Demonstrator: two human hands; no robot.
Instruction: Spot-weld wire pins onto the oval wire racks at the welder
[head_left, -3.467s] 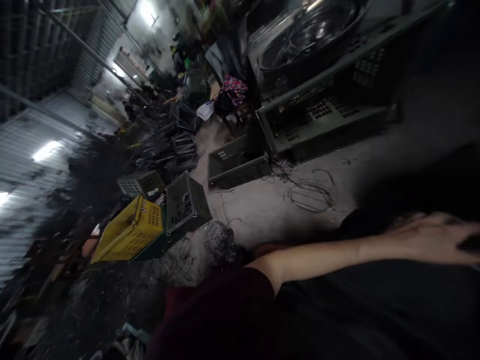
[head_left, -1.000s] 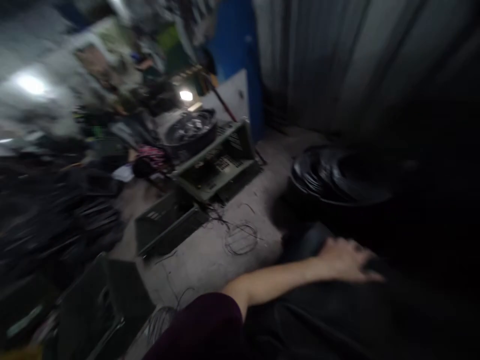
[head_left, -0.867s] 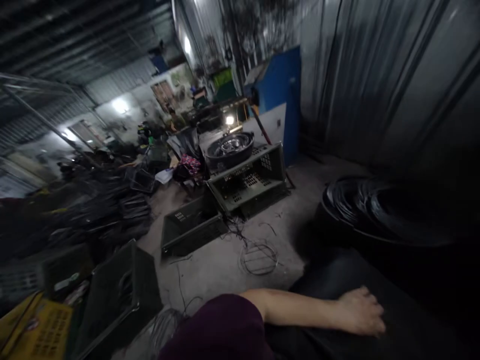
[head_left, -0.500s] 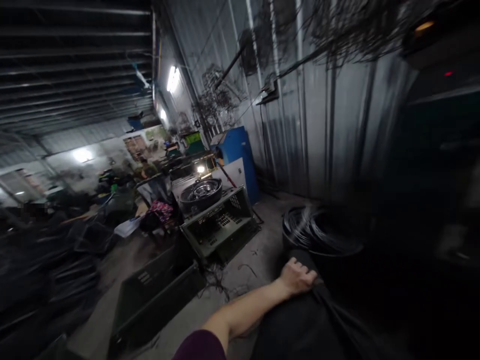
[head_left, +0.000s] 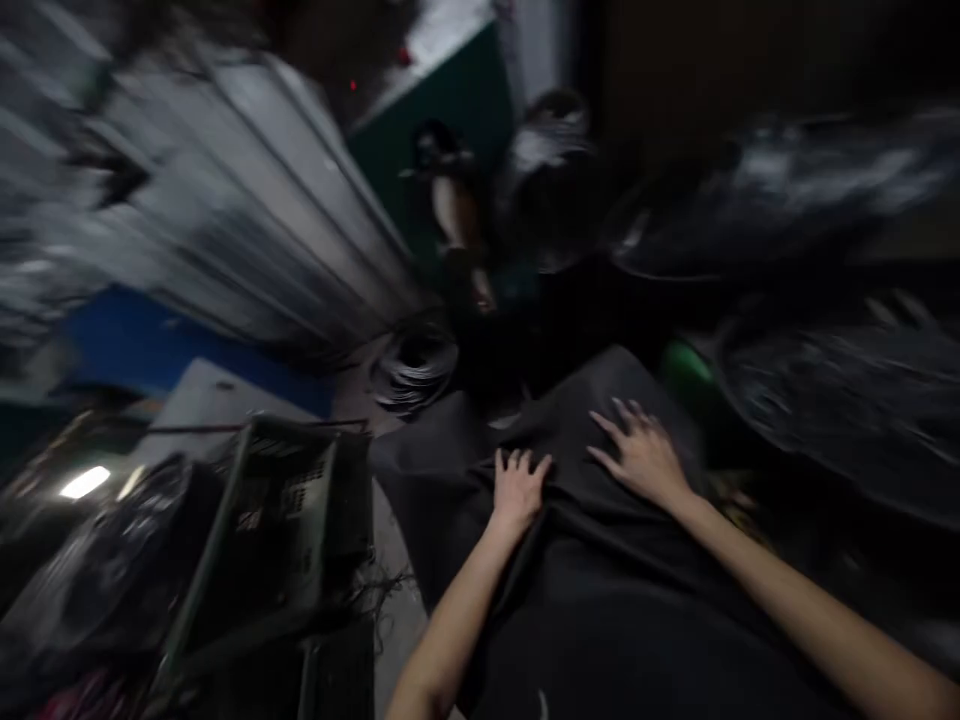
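Note:
A dark apron-like cloth lies over my lap and knees. On its left part rests my left hand, fingers spread and pressing the fabric. My right hand lies on the cloth over the other knee, its fingers stretched apart. Neither hand holds anything that I can see. Beyond my knees, a coil of wire sits on the floor, blurred by motion.
Dark green crates stand at the left, with loose wire scraps on the floor beside them. A green machine is ahead. At the right is a large container of dark pieces. A blue cabinet stands by the metal wall.
My view has swung right and down, so the crates and wire coil now appear further left. My right hand has come into view. My left hand, earlier curled on the cloth, is now spread.

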